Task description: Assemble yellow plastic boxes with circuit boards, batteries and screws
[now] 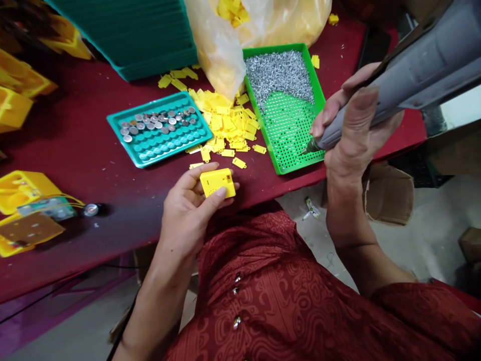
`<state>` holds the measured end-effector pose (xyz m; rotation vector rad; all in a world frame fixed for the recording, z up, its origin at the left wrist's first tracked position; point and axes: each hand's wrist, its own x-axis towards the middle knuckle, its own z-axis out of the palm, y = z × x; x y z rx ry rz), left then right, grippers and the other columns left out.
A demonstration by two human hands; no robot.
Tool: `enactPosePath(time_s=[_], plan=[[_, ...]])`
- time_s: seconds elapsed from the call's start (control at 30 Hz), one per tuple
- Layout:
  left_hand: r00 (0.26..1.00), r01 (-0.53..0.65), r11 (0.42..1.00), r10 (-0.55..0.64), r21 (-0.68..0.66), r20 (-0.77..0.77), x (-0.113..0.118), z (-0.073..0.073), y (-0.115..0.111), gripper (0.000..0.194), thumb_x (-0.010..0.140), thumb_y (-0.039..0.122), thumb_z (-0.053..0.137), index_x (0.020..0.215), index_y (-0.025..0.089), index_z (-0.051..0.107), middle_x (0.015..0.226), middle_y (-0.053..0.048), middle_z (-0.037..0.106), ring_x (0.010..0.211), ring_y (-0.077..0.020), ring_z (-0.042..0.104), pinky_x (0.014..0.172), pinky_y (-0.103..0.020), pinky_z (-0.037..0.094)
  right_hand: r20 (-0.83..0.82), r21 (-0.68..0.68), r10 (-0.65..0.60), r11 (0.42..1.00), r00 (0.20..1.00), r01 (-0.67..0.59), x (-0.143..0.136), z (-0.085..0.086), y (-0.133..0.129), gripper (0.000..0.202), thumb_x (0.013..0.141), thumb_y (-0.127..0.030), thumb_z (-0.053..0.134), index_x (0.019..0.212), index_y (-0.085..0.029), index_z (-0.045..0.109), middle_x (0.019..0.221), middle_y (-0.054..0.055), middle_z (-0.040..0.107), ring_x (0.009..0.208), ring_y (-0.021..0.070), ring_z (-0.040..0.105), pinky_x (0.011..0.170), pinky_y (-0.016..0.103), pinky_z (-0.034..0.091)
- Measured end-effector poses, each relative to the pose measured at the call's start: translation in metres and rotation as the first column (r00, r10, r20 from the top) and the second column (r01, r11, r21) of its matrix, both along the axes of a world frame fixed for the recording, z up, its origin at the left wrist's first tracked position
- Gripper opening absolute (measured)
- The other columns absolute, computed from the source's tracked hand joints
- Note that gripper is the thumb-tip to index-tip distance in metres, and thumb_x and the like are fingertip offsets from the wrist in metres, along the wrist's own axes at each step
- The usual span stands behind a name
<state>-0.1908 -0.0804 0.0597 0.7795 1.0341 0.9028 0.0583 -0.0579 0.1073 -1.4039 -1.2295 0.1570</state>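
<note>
My left hand (191, 205) is closed round a small yellow plastic case (217, 182), with the thumb on its face, near the table's front edge. My right hand (353, 125) grips a grey electric screwdriver (406, 70) that slants down to the left. Its tip is over the lower right of a green perforated tray (279, 169); whether it touches the tray I cannot tell. Small silver screws (280, 75) fill the tray's far part. Many small yellow plastic pieces (229, 123) lie heaped left of the tray.
A teal tray (165, 145) with round metal cells lies left of the heap. Behind stand a teal stack (150, 40) and a plastic bag (263, 25) of yellow parts. Opened yellow cases with a circuit board (56, 208) lie at the left. A cardboard box (390, 195) is on the floor.
</note>
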Motion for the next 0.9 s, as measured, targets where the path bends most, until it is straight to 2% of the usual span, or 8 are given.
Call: enactPosePath(time_s=[0.13,0.23,0.4,0.53,0.63,0.7,0.83,0.9], plan=[[1.000,0.004,1.000,-0.004,0.002,-0.015,-0.001,-0.001,0.001,0.055,0.071,0.030,0.098,0.118,0.022,0.070,0.104,-0.005,0.082,0.089,-0.0215,0.083,0.069,-0.022,0.068,0.083,-0.058,-0.048,0.997,0.995,0.053,0.002,0.001,-0.001,0.080,0.084,-0.099,0.037,0.116,-0.027,0.049,0.094,0.006,0.061,0.060,0.0116,0.053,0.054,0.030,0.049],[1.000,0.000,1.000,0.000,-0.006,-0.005,-0.001,0.000,0.001,0.056,0.071,0.030,0.098,0.119,0.022,0.071,0.103,-0.005,0.083,0.089,-0.0203,0.083,0.070,-0.021,0.068,0.013,-0.023,-0.008,1.000,1.000,0.008,0.003,0.000,0.000,0.075,0.084,-0.096,0.048,0.113,-0.026,0.051,0.087,0.003,0.059,0.057,0.0104,0.051,0.052,0.029,0.048],[1.000,-0.006,1.000,0.006,-0.012,0.007,0.000,0.000,0.001,0.054,0.070,0.027,0.099,0.117,0.021,0.072,0.102,-0.004,0.083,0.088,-0.0194,0.083,0.069,-0.020,0.068,-0.104,0.129,0.045,0.991,0.994,-0.031,0.004,-0.007,0.008,0.065,0.087,-0.088,0.060,0.103,-0.025,0.055,0.073,-0.004,0.053,0.047,0.0062,0.045,0.044,0.025,0.038],[1.000,-0.009,1.000,0.009,-0.017,0.010,0.001,-0.001,0.001,0.052,0.071,0.026,0.098,0.116,0.022,0.072,0.101,-0.003,0.083,0.088,-0.0191,0.083,0.069,-0.019,0.068,-0.215,0.188,0.097,0.981,0.972,-0.056,0.002,-0.010,0.008,0.063,0.084,-0.080,0.073,0.108,-0.023,0.057,0.090,-0.001,0.065,0.050,0.0053,0.048,0.045,0.025,0.040],[1.000,-0.011,1.000,0.012,-0.028,0.020,0.002,0.001,0.002,0.051,0.071,0.024,0.098,0.116,0.022,0.073,0.102,-0.003,0.083,0.089,-0.0191,0.083,0.071,-0.020,0.068,-0.215,0.119,0.047,0.993,0.975,-0.021,-0.001,-0.011,0.007,0.071,0.080,-0.087,0.069,0.111,-0.025,0.054,0.097,0.001,0.067,0.049,0.0055,0.049,0.045,0.028,0.041],[0.999,-0.013,0.998,0.015,-0.053,0.046,0.003,0.004,0.002,0.051,0.070,0.025,0.098,0.114,0.021,0.074,0.102,-0.003,0.083,0.088,-0.0202,0.084,0.073,-0.021,0.069,-0.172,0.067,0.002,0.998,0.985,0.009,-0.002,-0.011,0.006,0.076,0.077,-0.094,0.064,0.110,-0.026,0.053,0.093,0.000,0.064,0.050,0.0063,0.049,0.046,0.029,0.044],[0.990,-0.004,0.991,0.022,-0.132,0.136,0.006,0.009,0.003,0.046,0.069,0.032,0.097,0.108,0.019,0.075,0.099,-0.005,0.083,0.087,-0.0226,0.084,0.070,-0.023,0.068,-0.172,0.114,0.104,0.990,0.980,-0.085,0.005,0.000,-0.001,0.066,0.083,-0.086,0.066,0.110,-0.026,0.055,0.075,-0.004,0.054,0.054,0.0100,0.056,0.051,0.028,0.048],[0.986,0.012,0.986,0.016,-0.164,0.164,0.007,0.008,0.003,0.046,0.071,0.033,0.096,0.108,0.019,0.073,0.098,-0.005,0.083,0.087,-0.0229,0.084,0.068,-0.023,0.068,-0.171,0.023,0.145,0.989,0.974,-0.143,0.012,0.013,-0.010,0.072,0.085,-0.088,0.061,0.122,-0.026,0.056,0.080,-0.002,0.057,0.068,0.0136,0.067,0.062,0.030,0.056]])
